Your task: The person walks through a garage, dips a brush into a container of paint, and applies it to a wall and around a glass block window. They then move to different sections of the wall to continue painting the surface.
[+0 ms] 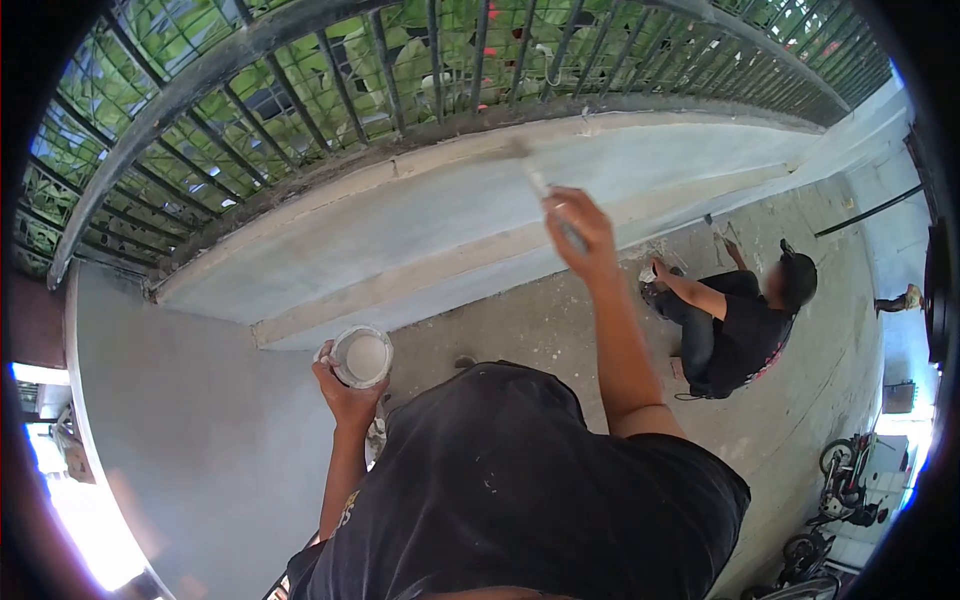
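Just above the middle of the frame, the paintbrush (pixel 537 182) is grasped in the right hand (pixel 580 232), its blurred bristle end jutting out past the fingers toward the upper left. That end is at the top strip of the pale wall (pixel 440 205), though the blur hides whether it touches. The cup (pixel 362 357), with white paint (pixel 366 357) inside, sits left of centre, lower in the frame and well apart from the brush. The left hand (pixel 347 392) grasps it from the left and below, fingers curled round its side, with its open top facing the camera. The right arm (pixel 625 350) reaches up from the lower right, bent at the elbow, the forearm running nearly straight up the frame and the fingers closed round the handle. The left arm (pixel 345 475) rises from the lower left, its forearm close to upright in the frame beside the dark shirt (pixel 520 490). Across the top runs a metal railing (pixel 380 65) with green leaves (pixel 455 60) behind it. At the right, a person in a dark cap (pixel 797 275) is low down on the grey floor (pixel 530 325), knees bent, near the wall.
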Demonstrator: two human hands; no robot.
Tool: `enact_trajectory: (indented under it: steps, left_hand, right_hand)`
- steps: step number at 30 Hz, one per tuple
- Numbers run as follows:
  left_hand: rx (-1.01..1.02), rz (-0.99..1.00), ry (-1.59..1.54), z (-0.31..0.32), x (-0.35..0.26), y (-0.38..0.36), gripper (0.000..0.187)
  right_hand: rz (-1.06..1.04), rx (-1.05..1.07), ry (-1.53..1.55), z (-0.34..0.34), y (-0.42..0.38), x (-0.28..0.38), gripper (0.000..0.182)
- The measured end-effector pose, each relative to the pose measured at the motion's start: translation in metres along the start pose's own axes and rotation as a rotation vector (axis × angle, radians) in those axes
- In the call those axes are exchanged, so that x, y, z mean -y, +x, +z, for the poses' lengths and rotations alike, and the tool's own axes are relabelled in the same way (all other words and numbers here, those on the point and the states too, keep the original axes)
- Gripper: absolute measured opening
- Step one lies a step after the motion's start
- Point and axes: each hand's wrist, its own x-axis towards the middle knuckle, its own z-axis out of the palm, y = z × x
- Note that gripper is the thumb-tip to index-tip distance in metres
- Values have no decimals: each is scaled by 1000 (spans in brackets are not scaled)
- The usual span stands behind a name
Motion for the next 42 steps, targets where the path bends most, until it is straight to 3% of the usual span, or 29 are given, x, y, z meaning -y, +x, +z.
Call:
enact_trajectory:
  steps: [4, 6, 10, 13, 14, 16, 18, 20, 23, 25, 27, 31, 32, 34, 37, 42]
  left_hand:
    - [36, 42, 27, 4, -7, 1, 96]
    - [32, 80, 49, 6, -8, 1, 97]
    - [20, 108, 20, 2, -7, -2, 97]
    - [30, 71, 47, -2, -10, -3, 98]
    - [23, 83, 67, -2, -11, -3, 98]
    - [19, 95, 89, -1, -18, -3, 98]
    - [1, 59, 15, 2, -27, 0, 81]
    - [12, 73, 15, 3, -28, 1, 81]
    - [26, 79, 14, 6, -31, 2, 80]
    - [28, 78, 12, 7, -31, 2, 80]
    - [8, 119, 5, 7, -28, 0, 79]
    - [35, 109, -25, 3, -27, -5, 94]
    - [20, 73, -34, 3, -28, -7, 87]
    - [-2, 30, -37, 2, -28, -10, 79]
    - [-3, 37, -10, 1, -24, -12, 78]
    - [20, 28, 46, 5, -27, -11, 79]
  right_hand:
    - [89, -20, 122, 8, 2, 16, 16]
    - [327, -175, 131, -5, -6, -18, 10]
    - [436, -452, -47, -70, -15, -93, 5]
    - [425, -524, -245, -101, -4, -84, 7]
    - [427, -522, -241, -98, -3, -87, 7]
    - [63, -394, -284, -92, 1, -89, 13]
    - [13, -173, -277, -72, 0, -74, 19]
    - [-11, -56, -155, -44, 2, -42, 20]
    - [148, 5, 39, -24, 2, -7, 17]
    - [164, -31, 58, -24, 4, -9, 14]
    - [307, -147, 53, -41, -1, -40, 11]
    - [467, -534, -68, -95, -1, -101, 7]
    - [462, -530, -63, -101, -2, -106, 7]
    - [306, -575, -339, -103, 1, -101, 9]
    - [47, -355, -240, -60, 3, -79, 14]
    - [-73, 195, -113, 76, -37, -3, 32]
